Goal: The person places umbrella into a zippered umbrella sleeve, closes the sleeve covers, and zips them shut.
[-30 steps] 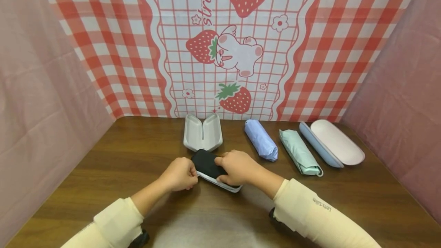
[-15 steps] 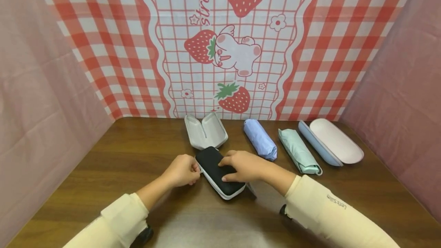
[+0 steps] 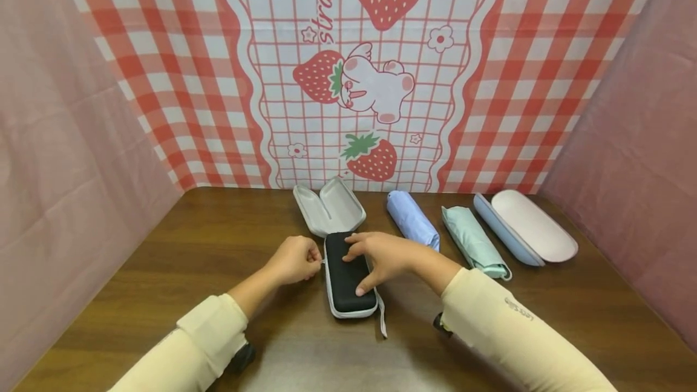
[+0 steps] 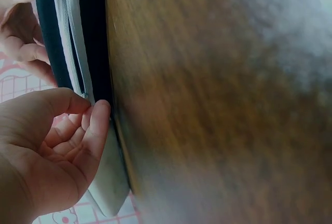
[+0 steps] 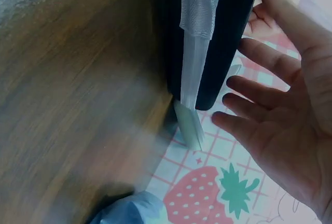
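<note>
A black zip case (image 3: pixel 348 277) with a white zipper band lies on the table in the middle of the head view, its long side pointing away from me. My left hand (image 3: pixel 296 260) is at its left side, thumb and fingertips pinching the zipper pull (image 4: pixel 85 96). In the left wrist view the two zipper tapes (image 4: pixel 72 32) stand slightly apart on one side of the pull. Across the lid lies my right hand (image 3: pixel 381 256), fingers spread, fingertips on the black top. A pale wrist strap (image 3: pixel 383 317) hangs from the case's near right corner.
Behind the black case an opened grey case (image 3: pixel 332 207) almost meets its far end. To the right lie a folded lavender umbrella (image 3: pixel 412 218), a folded mint umbrella (image 3: pixel 474 241) and an opened blue and pink case (image 3: pixel 530 225). A checked cloth (image 3: pixel 190 77) hangs behind the table.
The black case has turned from slanted to nearly straight, bringing its strap into view. My left hand has moved farther along its left side. The grey case behind has shifted slightly right and turned.
</note>
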The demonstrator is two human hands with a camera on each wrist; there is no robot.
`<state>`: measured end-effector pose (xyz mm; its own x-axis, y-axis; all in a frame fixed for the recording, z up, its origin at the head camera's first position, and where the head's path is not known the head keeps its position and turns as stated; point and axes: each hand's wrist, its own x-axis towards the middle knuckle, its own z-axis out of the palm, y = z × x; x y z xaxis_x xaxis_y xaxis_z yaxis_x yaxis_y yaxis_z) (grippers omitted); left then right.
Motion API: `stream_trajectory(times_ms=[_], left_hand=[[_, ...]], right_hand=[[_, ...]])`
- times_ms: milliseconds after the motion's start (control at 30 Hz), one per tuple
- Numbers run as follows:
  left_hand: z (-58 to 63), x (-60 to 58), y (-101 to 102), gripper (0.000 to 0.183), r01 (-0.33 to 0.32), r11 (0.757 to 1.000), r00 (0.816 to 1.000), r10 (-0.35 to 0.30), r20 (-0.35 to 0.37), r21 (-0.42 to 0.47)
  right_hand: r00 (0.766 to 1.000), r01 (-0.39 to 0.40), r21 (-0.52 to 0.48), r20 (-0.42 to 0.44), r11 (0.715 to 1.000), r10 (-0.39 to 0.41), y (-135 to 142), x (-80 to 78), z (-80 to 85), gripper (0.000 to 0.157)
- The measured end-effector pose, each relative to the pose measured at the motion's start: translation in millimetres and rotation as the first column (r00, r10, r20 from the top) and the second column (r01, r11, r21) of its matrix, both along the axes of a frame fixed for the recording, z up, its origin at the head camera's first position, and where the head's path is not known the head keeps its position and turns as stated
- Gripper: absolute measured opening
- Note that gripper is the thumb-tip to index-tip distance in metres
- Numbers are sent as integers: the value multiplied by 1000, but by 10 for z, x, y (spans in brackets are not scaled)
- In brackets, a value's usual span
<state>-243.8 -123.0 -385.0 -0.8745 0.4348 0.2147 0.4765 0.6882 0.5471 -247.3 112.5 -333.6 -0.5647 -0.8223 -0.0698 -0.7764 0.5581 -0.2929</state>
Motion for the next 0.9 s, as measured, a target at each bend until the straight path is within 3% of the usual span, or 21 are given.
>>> stream_trajectory(times_ms=[500, 700, 900], left_hand=[[14, -32, 30, 15, 59, 998, 998, -59, 16, -7], [35, 25, 16, 15, 81, 997, 993, -80, 91, -4], [49, 122, -17, 15, 150, 989, 980, -150, 131, 12]], right_hand=[[991, -11, 2, -131, 1000, 12, 0, 43, -120, 65], [988, 3, -6, -152, 1000, -3, -18, 41, -146, 67], [981, -11, -30, -194, 999, 5, -18, 41, -160, 66]])
